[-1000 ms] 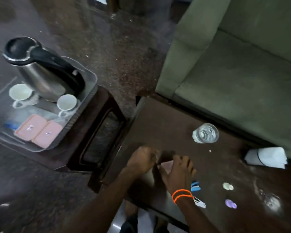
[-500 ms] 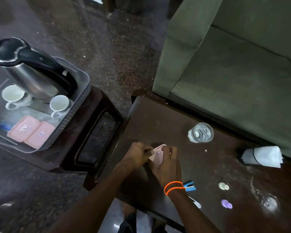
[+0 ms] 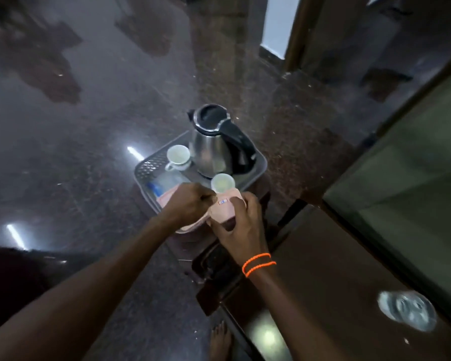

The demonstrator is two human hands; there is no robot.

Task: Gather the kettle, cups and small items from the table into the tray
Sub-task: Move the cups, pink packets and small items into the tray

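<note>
A grey tray (image 3: pixel 261 162) stands on a small dark side table. In it are a steel kettle (image 3: pixel 211 149) with a black handle, a white cup (image 3: pixel 178 155) to the kettle's left, a second white cup (image 3: pixel 222 183) at its front, a blue item (image 3: pixel 155 189) and pink packets (image 3: pixel 167 198). Both hands are over the tray's near edge. My right hand (image 3: pixel 241 225) holds a small pink packet (image 3: pixel 224 210). My left hand (image 3: pixel 190 204) pinches the same packet's left end. The hands hide the tray's near rim.
A dark wooden table (image 3: pixel 349 295) lies at the lower right with a clear glass (image 3: pixel 406 310) on it. A green sofa (image 3: pixel 414 165) fills the right side. The polished dark floor (image 3: pixel 76 126) spreads left and behind. My bare foot (image 3: pixel 219 340) shows at the bottom.
Both hands lifted the pink packet off the dark table and carried it left to the tray. My view swung left, so the tray is now central.
</note>
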